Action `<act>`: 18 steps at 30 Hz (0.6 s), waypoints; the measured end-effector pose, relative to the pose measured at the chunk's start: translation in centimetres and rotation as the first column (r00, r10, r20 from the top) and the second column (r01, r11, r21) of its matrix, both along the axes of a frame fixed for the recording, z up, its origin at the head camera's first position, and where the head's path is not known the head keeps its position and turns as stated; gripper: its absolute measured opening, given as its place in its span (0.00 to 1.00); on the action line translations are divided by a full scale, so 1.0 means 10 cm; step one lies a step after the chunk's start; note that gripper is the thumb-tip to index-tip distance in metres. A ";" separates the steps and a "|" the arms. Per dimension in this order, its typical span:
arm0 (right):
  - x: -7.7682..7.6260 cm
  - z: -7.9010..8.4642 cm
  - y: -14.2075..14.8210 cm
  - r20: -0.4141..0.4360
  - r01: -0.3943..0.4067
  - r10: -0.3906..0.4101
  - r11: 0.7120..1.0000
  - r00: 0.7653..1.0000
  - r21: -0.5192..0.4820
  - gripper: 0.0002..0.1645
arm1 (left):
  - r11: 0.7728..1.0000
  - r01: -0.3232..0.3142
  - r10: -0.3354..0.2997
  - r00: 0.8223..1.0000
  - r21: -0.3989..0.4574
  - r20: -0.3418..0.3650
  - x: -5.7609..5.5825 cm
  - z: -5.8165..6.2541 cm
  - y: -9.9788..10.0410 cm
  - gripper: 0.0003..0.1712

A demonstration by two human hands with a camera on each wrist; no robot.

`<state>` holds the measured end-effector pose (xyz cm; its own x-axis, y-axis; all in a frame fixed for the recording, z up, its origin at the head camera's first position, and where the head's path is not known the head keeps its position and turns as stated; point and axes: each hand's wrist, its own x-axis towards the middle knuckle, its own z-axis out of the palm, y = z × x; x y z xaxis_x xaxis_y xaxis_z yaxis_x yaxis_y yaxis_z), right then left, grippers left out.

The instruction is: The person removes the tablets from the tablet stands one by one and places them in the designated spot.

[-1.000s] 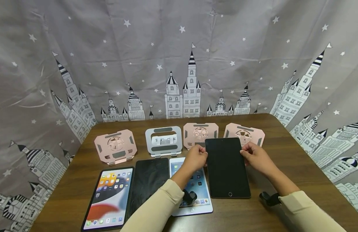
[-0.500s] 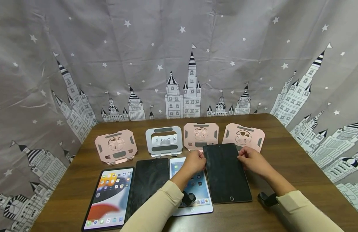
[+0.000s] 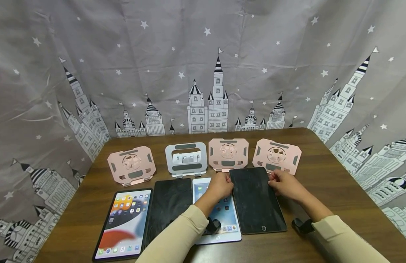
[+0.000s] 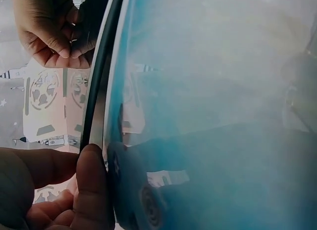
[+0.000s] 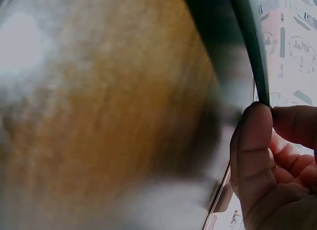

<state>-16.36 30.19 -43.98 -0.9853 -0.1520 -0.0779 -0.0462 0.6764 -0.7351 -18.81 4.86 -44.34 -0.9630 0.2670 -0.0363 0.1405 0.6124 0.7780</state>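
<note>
A black-screened tablet (image 3: 257, 201) with a round home button is held by both hands near its top end, low over the table. My left hand (image 3: 220, 188) pinches its left edge, and my right hand (image 3: 285, 184) pinches the right edge. In the left wrist view, the thumb and finger of the left hand (image 4: 59, 190) meet at the tablet's edge. The right wrist view has the right hand (image 5: 277, 165) gripping the tablet's thin edge (image 5: 255, 57). A lit white tablet (image 3: 219, 233) lies just left, partly under my left forearm.
Another black tablet (image 3: 168, 197) and a lit tablet (image 3: 124, 223) lie further left. Along the back stand a pink stand (image 3: 131, 166), a grey-white stand (image 3: 186, 168), a second pink stand (image 3: 228, 153) and a third pink stand (image 3: 276, 155). A patterned grey curtain (image 3: 203, 65) hangs behind the table.
The held black tablet has come down and toward me, its top end tipping lower and uncovering more of the pink stands. Both hands have lowered slightly with it, keeping their grip.
</note>
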 end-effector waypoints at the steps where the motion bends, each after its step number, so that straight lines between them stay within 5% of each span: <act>1: 0.00 -0.01 0.00 0.001 0.001 -0.001 1.000 1.000 0.000 0.04 | 1.000 0.002 -0.002 1.000 -0.004 -0.005 0.00 0.00 0.00 0.26; 18: 0.02 -0.01 -0.01 0.071 -0.024 0.024 1.000 0.997 0.002 0.04 | 0.994 0.005 -0.002 1.000 -0.113 0.026 0.02 0.05 0.03 0.27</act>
